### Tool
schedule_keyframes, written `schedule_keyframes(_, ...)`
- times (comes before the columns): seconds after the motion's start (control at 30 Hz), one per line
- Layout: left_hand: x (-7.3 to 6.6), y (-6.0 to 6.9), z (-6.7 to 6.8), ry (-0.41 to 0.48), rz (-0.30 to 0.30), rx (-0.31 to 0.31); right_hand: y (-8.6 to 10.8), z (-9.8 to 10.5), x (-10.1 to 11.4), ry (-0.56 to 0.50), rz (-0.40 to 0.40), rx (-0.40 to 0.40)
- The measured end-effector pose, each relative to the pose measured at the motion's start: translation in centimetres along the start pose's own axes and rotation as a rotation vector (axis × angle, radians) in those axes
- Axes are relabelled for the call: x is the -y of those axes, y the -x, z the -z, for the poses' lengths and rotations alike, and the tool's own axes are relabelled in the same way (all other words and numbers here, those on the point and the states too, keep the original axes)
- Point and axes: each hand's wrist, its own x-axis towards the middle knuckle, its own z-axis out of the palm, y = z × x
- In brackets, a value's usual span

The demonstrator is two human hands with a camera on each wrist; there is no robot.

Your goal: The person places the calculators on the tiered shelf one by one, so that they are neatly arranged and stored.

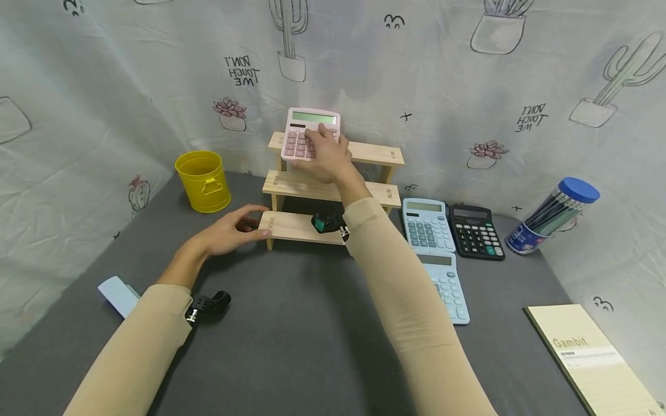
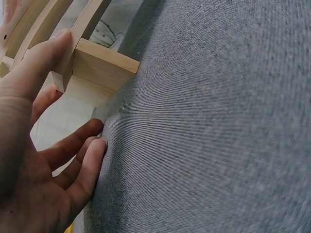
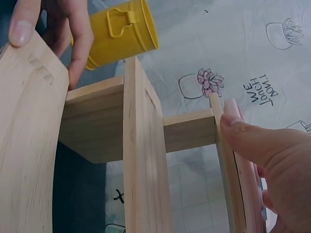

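Observation:
In the head view, a pink calculator (image 1: pixel 298 140) lies on the top tier of a three-tier wooden stand (image 1: pixel 299 184). My right hand (image 1: pixel 329 157) rests over its keys, fingers spread on its face. In the right wrist view, my right thumb (image 3: pixel 252 141) lies by the near edge of the pink calculator (image 3: pixel 249 187) and the top board. My left hand (image 1: pixel 229 231) holds the left end of the lowest board (image 1: pixel 293 226). The left wrist view shows my left hand (image 2: pixel 43 145) with thumb and index finger at that board's end, the other fingers bent below.
A yellow bucket (image 1: pixel 207 188) stands left of the stand. To the right are two light blue calculators (image 1: pixel 429 226), a black calculator (image 1: pixel 475 232) and a tub of pens (image 1: pixel 538 225). A notepad (image 1: pixel 593 358) lies front right, and a light blue object (image 1: pixel 118 294) by my left sleeve.

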Motion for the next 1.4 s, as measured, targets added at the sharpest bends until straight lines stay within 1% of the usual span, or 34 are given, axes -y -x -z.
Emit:
schedule_keyframes(0.17,0.1,0.3,-0.2,-0.003,-0.001,-0.012,0.1,-0.1,0.1,0.012,0.008,0.005)
schedule_keyframes(0.3,0.2,0.1,-0.1,-0.017,0.007,-0.014,0.0,-0.1,0.0,0.012,0.032,0.005)
schedule_keyframes(0.4,0.2,0.0,0.0,-0.027,0.004,-0.008,0.2,0.0,-0.2,0.021,0.058,-0.018)
schedule_keyframes(0.5,0.2,0.0,-0.1,-0.027,-0.001,-0.021,0.9,0.1,-0.8,0.001,0.083,-0.05)
schedule_keyframes(0.63,0.2,0.1,-0.1,-0.032,-0.001,-0.029,2.2,0.2,-2.1,-0.08,0.101,-0.07)
schedule_keyframes(0.77,0.2,0.1,-0.3,-0.028,0.002,-0.017,3.8,0.5,-3.5,-0.101,0.137,-0.079)
schedule_keyframes(0.93,0.3,0.1,-0.4,-0.021,-0.008,-0.027,5.7,1.1,-4.8,-0.091,0.204,-0.102)
schedule_keyframes(1.07,0.3,0.2,-0.2,-0.033,-0.004,-0.027,7.4,0.7,-6.1,-0.058,0.254,-0.107)
schedule_keyframes(1.2,0.2,0.4,-0.3,-0.039,0.015,-0.01,9.1,0.2,-7.7,-0.013,0.289,-0.096)
schedule_keyframes(1.4,-0.2,0.3,-0.5,-0.016,0.028,-0.004,11.1,1.0,-9.5,0.035,0.304,-0.111)
